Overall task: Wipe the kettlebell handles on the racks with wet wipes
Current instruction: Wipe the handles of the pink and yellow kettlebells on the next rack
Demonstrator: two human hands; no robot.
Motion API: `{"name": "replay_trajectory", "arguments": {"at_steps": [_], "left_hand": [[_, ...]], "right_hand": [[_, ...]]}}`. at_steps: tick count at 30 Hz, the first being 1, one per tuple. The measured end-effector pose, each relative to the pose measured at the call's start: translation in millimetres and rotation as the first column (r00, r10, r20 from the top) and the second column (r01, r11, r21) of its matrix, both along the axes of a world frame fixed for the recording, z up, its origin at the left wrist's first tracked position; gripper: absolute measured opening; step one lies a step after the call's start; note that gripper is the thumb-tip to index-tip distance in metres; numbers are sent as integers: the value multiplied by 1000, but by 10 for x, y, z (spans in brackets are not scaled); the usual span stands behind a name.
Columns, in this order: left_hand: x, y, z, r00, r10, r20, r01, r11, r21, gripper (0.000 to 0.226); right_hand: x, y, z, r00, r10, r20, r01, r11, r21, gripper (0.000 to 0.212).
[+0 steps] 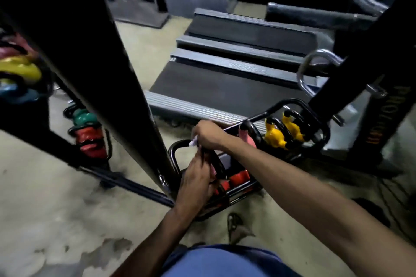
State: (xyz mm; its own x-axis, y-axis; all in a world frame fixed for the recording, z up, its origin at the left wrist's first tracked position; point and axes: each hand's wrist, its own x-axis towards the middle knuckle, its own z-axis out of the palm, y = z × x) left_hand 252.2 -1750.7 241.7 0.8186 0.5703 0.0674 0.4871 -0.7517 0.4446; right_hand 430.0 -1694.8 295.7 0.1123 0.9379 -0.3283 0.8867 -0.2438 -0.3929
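A low black rack on the floor holds a red kettlebell, a pink kettlebell and two yellow kettlebells. My right hand is closed around a white wet wipe, pressed onto the top of a black kettlebell handle. My left hand grips the same handle lower down, beside the red kettlebell. The body of that kettlebell is hidden behind my hands.
A thick black post rises just left of my hands. Behind it a second rack carries green and red kettlebells; yellow and blue ones sit far left. Treadmill decks lie beyond. A sandalled foot stands on the concrete floor.
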Motion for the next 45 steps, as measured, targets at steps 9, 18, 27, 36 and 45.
{"name": "replay_trajectory", "arguments": {"at_steps": [9,18,27,36,45], "left_hand": [[215,-270,185,967,252,-42,-251,968,31,111],[144,-246,268,975,218,50,-213,974,-82,95],[211,-316,192,933,343,105,-293,897,-330,104],[192,-504,-28,894,433,111,-307,775,-553,41],[153,-431,-60,931,361,56,-302,846,-440,35]], "right_hand": [[149,182,19,861,460,216,-443,888,-122,21],[159,-518,-315,204,-573,-794,601,713,-360,21],[175,-548,-261,136,-543,-829,645,683,-341,19],[-82,-118,356,752,589,295,-574,806,-146,19],[76,-526,-18,991,72,116,-107,937,332,21]]}}
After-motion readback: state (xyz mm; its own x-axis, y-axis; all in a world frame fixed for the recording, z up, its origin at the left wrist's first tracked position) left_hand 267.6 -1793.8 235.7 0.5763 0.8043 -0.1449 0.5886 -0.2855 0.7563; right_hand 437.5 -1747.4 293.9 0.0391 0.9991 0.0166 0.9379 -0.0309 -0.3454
